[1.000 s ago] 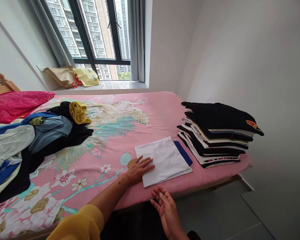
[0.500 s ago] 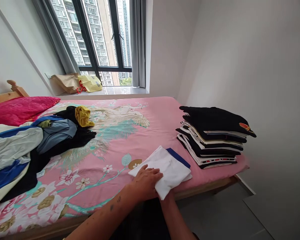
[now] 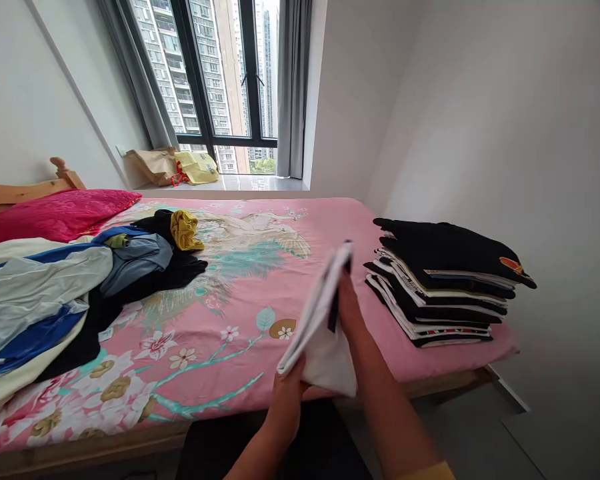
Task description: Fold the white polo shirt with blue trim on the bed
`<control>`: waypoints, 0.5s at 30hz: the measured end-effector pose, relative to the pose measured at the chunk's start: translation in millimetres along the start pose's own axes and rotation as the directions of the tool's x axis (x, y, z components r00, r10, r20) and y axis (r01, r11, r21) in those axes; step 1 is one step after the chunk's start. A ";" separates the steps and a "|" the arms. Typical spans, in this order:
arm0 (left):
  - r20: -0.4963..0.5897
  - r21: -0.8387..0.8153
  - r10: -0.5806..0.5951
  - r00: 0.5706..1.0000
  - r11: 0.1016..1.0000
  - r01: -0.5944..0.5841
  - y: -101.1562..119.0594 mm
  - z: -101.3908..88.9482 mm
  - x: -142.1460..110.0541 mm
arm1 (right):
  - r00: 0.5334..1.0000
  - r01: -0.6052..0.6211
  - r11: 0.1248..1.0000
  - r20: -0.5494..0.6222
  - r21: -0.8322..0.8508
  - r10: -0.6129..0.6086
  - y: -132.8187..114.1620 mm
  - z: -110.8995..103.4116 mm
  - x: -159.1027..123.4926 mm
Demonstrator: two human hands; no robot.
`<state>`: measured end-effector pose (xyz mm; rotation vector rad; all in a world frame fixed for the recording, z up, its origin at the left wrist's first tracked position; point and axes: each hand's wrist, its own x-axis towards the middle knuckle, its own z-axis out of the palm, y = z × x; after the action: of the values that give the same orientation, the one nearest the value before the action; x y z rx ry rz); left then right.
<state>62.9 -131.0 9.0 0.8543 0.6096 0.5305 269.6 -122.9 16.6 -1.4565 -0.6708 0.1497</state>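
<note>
A folded white shirt (image 3: pixel 325 353) with a dark navy part is held up on its edge at the near side of the bed, tilted and slightly blurred. My left hand (image 3: pixel 287 397) grips its lower left corner, thumb on top. My right hand (image 3: pixel 349 307) holds its upper right side, the fingers partly hidden behind the cloth. To the right of my hands stands a tall stack of folded clothes (image 3: pixel 445 287), mostly black and white, with a black garment on top.
A loose heap of clothes (image 3: pixel 55 287) lies on the left of the bed, with a yellow garment (image 3: pixel 185 230) at its far end. Behind it is a magenta pillow (image 3: pixel 75 210). Paper bags (image 3: pixel 155 165) rest on the windowsill. The pink bedsheet (image 3: pixel 250 293) spreads between heap and stack.
The white shirt has been lifted from lying flat and turned up on edge. My right hand has moved from beneath it to its far right side; my left hand has shifted to its near corner.
</note>
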 end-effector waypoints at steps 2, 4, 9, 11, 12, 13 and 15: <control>-0.184 -0.171 -0.192 0.964 0.972 0.161 -18.0 -24.1 7.5 | 0.997 -0.024 0.997 0.075 -0.073 0.029 10.5 10.0 -3.3; -0.244 -0.229 -0.366 0.898 0.922 0.313 -32.5 -49.9 10.1 | 0.992 -0.075 0.981 0.082 -0.179 0.091 33.1 11.3 -17.7; -0.210 -0.173 -0.382 0.900 0.920 0.350 -35.3 -90.0 8.4 | 0.970 -0.244 0.894 -0.106 -0.376 0.220 98.0 -34.0 -79.6; -0.212 -0.112 -0.349 0.913 0.936 0.332 -26.9 -93.9 13.6 | 0.962 -0.271 0.858 -0.086 -0.436 0.260 103.9 -53.8 -100.4; -0.214 -0.077 -0.340 0.916 0.940 0.331 -22.6 -94.4 17.7 | 0.952 -0.292 0.827 -0.066 -0.480 0.298 101.0 -60.4 -107.5; -0.219 -0.038 -0.331 0.918 0.943 0.331 -19.1 -94.5 22.3 | 0.936 -0.317 0.784 -0.045 -0.534 0.348 95.0 -64.5 -112.2; -0.245 0.050 -0.303 0.921 0.945 0.324 -15.6 -94.9 30.5 | 0.883 -0.357 0.660 -0.008 -0.661 0.469 78.2 -66.8 -115.6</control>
<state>22.8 -69.8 -60.5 0.7633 0.9750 0.3135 232.9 -225.5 -93.1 -2.2958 -0.5243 0.4333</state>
